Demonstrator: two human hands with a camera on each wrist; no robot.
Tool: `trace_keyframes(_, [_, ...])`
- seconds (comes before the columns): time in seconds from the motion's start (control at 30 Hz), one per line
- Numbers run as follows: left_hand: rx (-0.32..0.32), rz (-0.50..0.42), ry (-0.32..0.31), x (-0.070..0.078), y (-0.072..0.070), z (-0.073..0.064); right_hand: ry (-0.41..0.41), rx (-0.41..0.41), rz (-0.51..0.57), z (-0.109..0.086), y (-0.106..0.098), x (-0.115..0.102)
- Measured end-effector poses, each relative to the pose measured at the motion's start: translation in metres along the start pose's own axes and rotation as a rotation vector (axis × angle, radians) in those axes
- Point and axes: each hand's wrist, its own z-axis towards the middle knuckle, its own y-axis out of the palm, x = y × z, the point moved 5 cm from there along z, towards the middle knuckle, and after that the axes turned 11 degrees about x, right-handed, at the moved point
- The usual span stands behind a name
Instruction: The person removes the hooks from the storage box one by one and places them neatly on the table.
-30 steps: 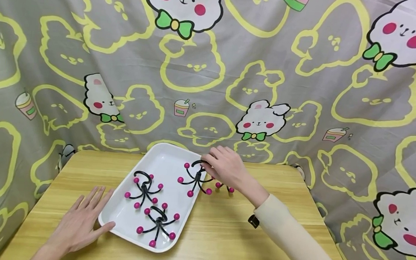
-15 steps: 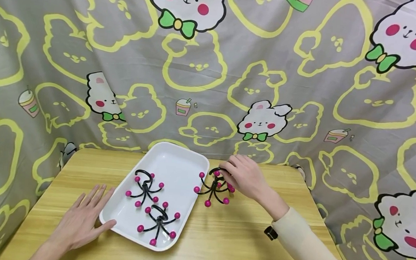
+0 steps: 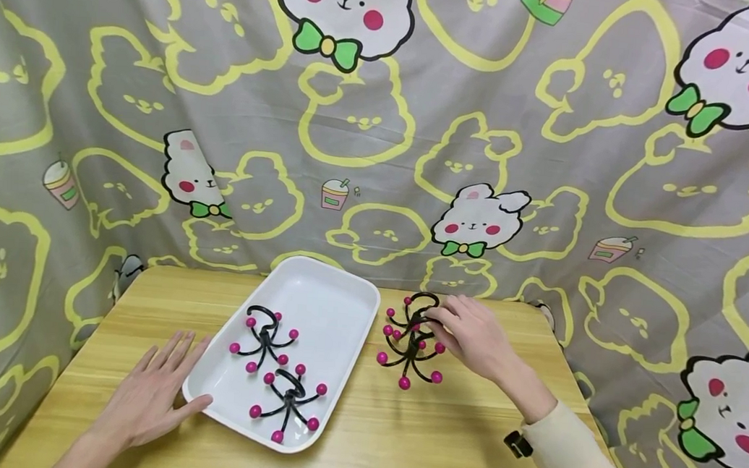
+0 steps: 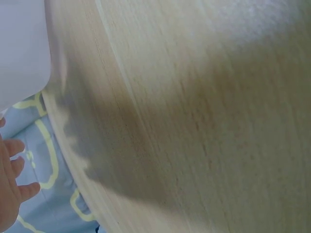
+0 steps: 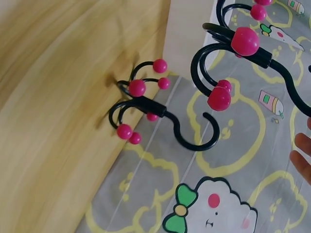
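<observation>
My right hand [image 3: 475,335] pinches a black multi-armed hook [image 3: 413,351] with pink ball tips, by its curved top. It is held right of the white tray [image 3: 324,296]. Just behind it, a second such hook [image 3: 424,294] stands on the table, partly covered in the head view. The right wrist view separates the held hook [image 5: 257,56] from the standing hook [image 5: 150,107]. My left hand [image 3: 151,392] lies spread at the tray's near left corner, thumb at the rim. Inside the tray stand a rear hook [image 3: 266,337] and a front hook [image 3: 289,398].
The wooden table [image 3: 386,438] carries the tray. A grey patterned curtain [image 3: 381,140] hangs close behind and at both sides of the table. A dark band [image 3: 518,444] shows at the underside of the right wrist.
My right hand has carried its hook from above the tray's right rim further right, to in front of the standing hook. The left hand keeps its place at the tray.
</observation>
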Motion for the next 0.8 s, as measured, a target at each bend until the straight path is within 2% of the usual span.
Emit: trace_keyframes(0.8, [0.028,0.021,0.011,0.001,-0.001,-0.001,0.116,-0.053,-0.083,-0.045,-0.029,0.025])
